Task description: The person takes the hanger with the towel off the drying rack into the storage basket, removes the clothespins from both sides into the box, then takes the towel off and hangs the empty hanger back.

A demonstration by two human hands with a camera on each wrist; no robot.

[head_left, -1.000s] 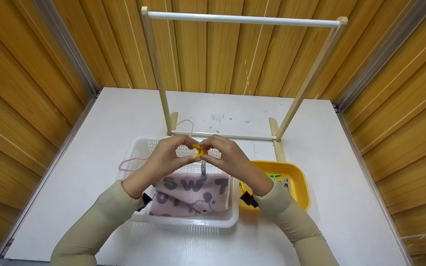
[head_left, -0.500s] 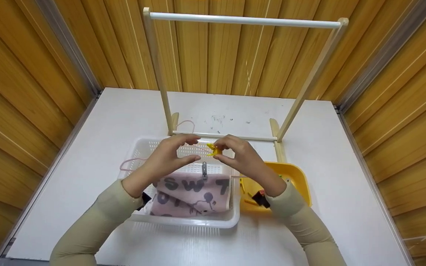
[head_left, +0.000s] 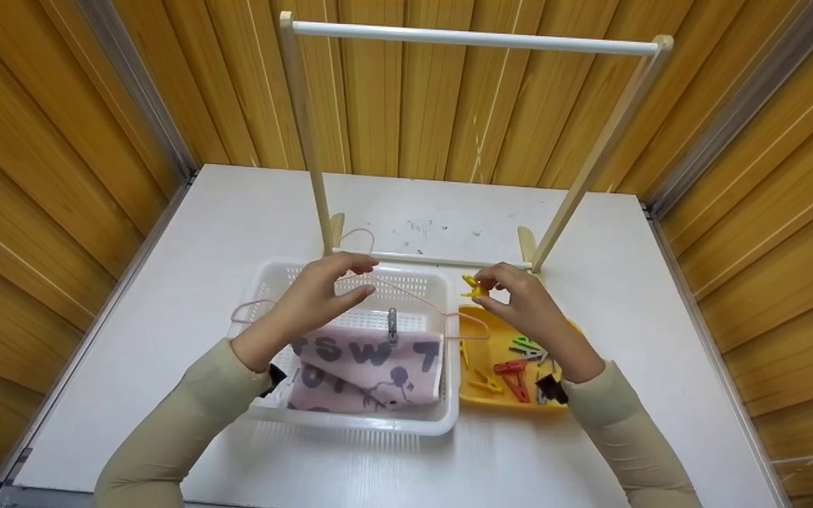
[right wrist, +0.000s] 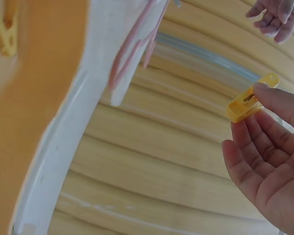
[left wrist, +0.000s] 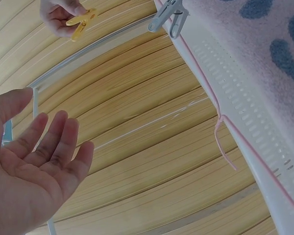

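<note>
My right hand (head_left: 526, 307) pinches the yellow peg (head_left: 474, 286) only by its tip above the yellow tub (head_left: 579, 339), left hand (head_left: 318, 296) empty and relaxed over the basket (head_left: 265, 275); I could drop it.

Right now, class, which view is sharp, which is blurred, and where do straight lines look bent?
Head view: evenly lit, sharp, wall planks splay outward. Left wrist view: the white basket rim curves, the open left hand is crisp. Right wrist view: the yellow tub is a close blur, while the yellow clothespin stays clear.
</note>
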